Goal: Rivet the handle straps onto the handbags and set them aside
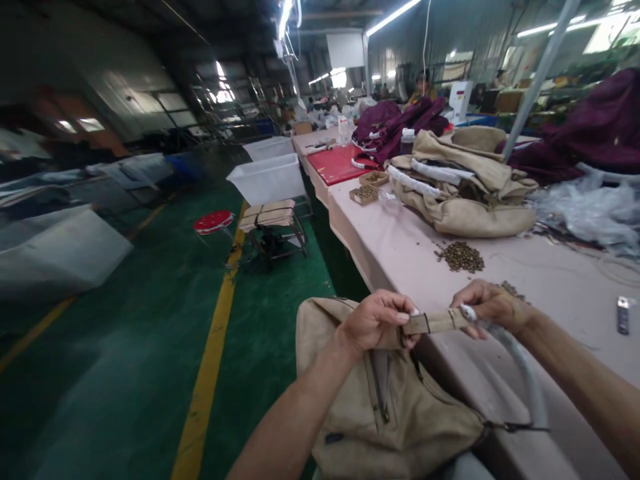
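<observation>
A tan bag with a zipper hangs at the table's near edge, partly in front of me. Its strap is stretched level between my two hands. My left hand pinches the strap's left end, by a metal-looking buckle or loop. At the other end my right hand grips the strap where a white-wrapped handle begins. That handle curves down to the right toward the bag. My fingers partly cover both ends of the strap.
On the pink-covered table lie a pile of small brass rivets, tan bags, purple bags, clear plastic and a small dark tool. White bins and a red stool stand on the green floor.
</observation>
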### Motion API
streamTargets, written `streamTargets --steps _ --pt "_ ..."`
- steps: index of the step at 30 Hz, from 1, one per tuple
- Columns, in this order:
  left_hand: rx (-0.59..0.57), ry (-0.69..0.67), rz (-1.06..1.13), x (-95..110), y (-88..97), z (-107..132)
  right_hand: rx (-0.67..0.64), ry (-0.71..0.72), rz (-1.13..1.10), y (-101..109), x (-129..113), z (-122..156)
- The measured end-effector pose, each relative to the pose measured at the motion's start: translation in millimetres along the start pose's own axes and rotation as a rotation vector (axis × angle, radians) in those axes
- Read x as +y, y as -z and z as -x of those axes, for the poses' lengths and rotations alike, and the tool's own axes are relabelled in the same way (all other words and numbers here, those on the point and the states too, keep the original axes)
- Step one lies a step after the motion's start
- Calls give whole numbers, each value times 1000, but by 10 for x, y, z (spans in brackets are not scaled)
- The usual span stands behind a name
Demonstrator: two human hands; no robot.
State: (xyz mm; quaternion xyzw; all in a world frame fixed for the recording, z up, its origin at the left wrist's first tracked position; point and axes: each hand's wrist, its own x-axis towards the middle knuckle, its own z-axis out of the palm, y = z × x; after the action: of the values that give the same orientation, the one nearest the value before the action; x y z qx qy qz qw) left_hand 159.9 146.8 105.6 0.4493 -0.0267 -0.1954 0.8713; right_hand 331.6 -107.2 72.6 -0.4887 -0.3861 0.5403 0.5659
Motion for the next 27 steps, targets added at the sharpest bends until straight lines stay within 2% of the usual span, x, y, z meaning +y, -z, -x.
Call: streamTargets --steps 3,5,8,10,13,16,18,20,22,24,27 --pt "100 -59 32 -182 23 -150 117 0 -3 26 170 79" --pt "176 -90 -22 -235 12 -229 167 -3 -4 37 243 129" --pt "272 -68 -108 -278 15 -334 203 -19 -11 72 320 226" --pt "296 -15 -153 -313 50 -393 222 -37 -2 106 356 305" --pt "274 46 -201 -404 131 -456 237 -75 83 136 388 416" --pt "295 58 -243 -536 196 -497 318 -102 356 80 376 468" --pt "335 61 -294 -625 218 -522 440 -72 645 -12 330 459" --pt "358 65 -346 -685 229 -543 499 -14 856 -125 269 416" --pt "356 56 -380 -691 240 -549 457 22 905 -226 229 348" --pt "312 46 -425 -637 264 -530 412 51 846 -279 246 280" --pt "146 32 -558 -499 327 -452 421 66 664 -250 368 257"
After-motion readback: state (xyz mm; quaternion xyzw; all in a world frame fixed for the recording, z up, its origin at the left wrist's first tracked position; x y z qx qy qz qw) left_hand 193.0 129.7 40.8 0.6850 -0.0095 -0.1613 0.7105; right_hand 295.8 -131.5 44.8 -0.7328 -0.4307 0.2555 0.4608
